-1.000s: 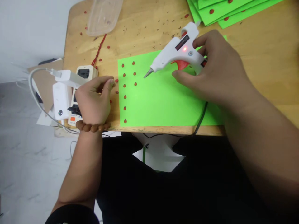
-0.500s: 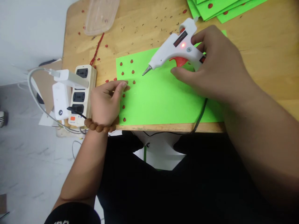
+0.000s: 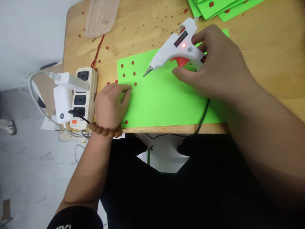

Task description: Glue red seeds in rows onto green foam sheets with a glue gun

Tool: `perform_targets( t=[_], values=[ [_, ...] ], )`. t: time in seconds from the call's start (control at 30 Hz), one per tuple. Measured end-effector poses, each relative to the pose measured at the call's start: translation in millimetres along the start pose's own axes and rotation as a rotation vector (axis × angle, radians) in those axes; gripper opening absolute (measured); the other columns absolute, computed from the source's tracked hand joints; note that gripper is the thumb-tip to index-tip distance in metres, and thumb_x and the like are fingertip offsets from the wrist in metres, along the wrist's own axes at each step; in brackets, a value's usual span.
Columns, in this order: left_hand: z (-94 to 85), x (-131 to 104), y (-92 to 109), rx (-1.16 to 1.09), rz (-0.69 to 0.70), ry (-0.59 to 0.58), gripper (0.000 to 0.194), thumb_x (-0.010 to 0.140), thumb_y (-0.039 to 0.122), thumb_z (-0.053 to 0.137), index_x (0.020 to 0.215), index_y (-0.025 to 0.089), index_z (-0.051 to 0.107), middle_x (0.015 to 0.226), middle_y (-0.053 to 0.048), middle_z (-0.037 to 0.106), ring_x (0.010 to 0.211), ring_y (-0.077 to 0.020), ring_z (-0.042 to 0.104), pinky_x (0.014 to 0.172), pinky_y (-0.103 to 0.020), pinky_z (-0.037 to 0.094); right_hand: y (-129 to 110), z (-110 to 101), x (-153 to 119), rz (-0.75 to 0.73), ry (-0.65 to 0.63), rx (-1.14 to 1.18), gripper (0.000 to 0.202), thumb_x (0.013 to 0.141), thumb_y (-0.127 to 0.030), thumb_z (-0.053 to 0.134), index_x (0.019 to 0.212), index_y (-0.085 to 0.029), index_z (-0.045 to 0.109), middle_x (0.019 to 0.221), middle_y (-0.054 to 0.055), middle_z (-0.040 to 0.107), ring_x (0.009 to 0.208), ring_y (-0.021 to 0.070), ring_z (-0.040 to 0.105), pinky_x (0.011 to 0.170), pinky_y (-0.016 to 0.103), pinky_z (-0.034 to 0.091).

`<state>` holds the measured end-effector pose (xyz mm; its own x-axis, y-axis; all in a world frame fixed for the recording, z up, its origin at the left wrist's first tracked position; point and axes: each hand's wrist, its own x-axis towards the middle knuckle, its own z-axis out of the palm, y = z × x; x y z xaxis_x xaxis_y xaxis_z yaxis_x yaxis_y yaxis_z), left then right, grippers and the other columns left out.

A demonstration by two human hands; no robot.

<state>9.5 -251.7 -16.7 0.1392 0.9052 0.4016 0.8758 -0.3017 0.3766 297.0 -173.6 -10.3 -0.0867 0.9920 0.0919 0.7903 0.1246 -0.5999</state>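
Note:
My right hand (image 3: 214, 66) grips the handle of a white hot glue gun (image 3: 169, 47) with a lit red light and a red trigger. Its metal nozzle points left and down over a bright green sheet (image 3: 166, 98). Thumb and forefinger of my left hand (image 3: 111, 103) are pinched together at the sheet's left part, on a small red bead (image 3: 132, 88) that barely shows. Several red beads sit in rows on the sheet's left end, such as one bead (image 3: 135, 84) just above my fingertips. My left hand covers some of them.
A power strip (image 3: 83, 92) with white chargers and cables stands left of my left hand. Behind are a clear plastic container (image 3: 101, 19), a red string (image 3: 98, 52) and stacked green sheets (image 3: 214, 9). The gun's black cord (image 3: 203, 117) crosses the table's front edge.
My left hand has shifted slightly right over the green sheet, its pinched fingers nearing the second column of beads. The glue gun stays nearly where it was over the sheet.

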Motion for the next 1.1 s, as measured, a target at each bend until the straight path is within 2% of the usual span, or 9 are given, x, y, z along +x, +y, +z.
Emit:
perform_targets(
  t=[0.17, 0.33, 0.53, 0.73, 0.93, 1.1],
  values=[
    [-0.6, -1, 5, 0.227, 0.045, -0.126, 0.017, 0.110, 0.034, 0.063, 0.103, 0.028, 0.078, 0.104, -0.007, 0.081, 0.106, -0.0291, 0.073, 0.097, -0.050, 0.060, 5, 2, 2, -0.031, 0.012, -0.009, 0.067, 0.075, -0.040, 0.096, 0.131, -0.028, 0.063, 0.105, -0.001, 0.068, 0.084, 0.0201, 0.062, 0.081, 0.041, 0.053],
    [-1.5, -2, 8, 0.284, 0.033, -0.209, 0.019, 0.109, 0.031, 0.060, 0.104, 0.028, 0.077, 0.104, -0.008, 0.079, 0.107, -0.0301, 0.071, 0.102, -0.052, 0.058, 5, 2, 2, -0.019, 0.008, 0.001, 0.066, 0.075, -0.039, 0.096, 0.131, -0.029, 0.062, 0.103, -0.002, 0.068, 0.081, 0.0193, 0.062, 0.081, 0.040, 0.052],
    [-1.5, -6, 11, 0.281, 0.027, -0.195, 0.017, 0.108, 0.030, 0.060, 0.107, 0.028, 0.077, 0.105, -0.007, 0.078, 0.110, -0.0303, 0.069, 0.101, -0.048, 0.057, 4, 2, 3, -0.019, 0.020, 0.018, 0.065, 0.074, -0.037, 0.097, 0.128, -0.029, 0.062, 0.099, -0.004, 0.068, 0.076, 0.0173, 0.060, 0.074, 0.036, 0.045],
    [-2.0, -2, 19, 0.339, -0.068, -0.222, 0.017, 0.107, 0.029, 0.061, 0.104, 0.026, 0.077, 0.106, -0.009, 0.078, 0.107, -0.0317, 0.069, 0.095, -0.051, 0.056, 2, 0, 3, 0.008, -0.002, 0.005, 0.069, 0.076, -0.035, 0.098, 0.135, -0.027, 0.064, 0.100, -0.004, 0.068, 0.080, 0.0173, 0.057, 0.073, 0.035, 0.038],
    [-7.1, -4, 25, 0.352, -0.028, -0.250, 0.018, 0.107, 0.031, 0.062, 0.103, 0.027, 0.079, 0.106, -0.009, 0.079, 0.108, -0.0323, 0.069, 0.086, -0.049, 0.056, -1, 0, 2, 0.019, -0.010, 0.008, 0.070, 0.077, -0.033, 0.099, 0.138, -0.025, 0.064, 0.101, -0.003, 0.068, 0.081, 0.0181, 0.058, 0.072, 0.035, 0.037],
    [-7.9, -4, 23, 0.297, -0.028, -0.258, 0.017, 0.108, 0.034, 0.064, 0.104, 0.027, 0.078, 0.107, -0.008, 0.078, 0.108, -0.0317, 0.070, 0.087, -0.047, 0.055, -2, -2, 2, 0.017, -0.008, 0.016, 0.067, 0.078, -0.030, 0.097, 0.137, -0.026, 0.066, 0.102, -0.002, 0.068, 0.081, 0.0185, 0.058, 0.072, 0.036, 0.037]
  ],
)
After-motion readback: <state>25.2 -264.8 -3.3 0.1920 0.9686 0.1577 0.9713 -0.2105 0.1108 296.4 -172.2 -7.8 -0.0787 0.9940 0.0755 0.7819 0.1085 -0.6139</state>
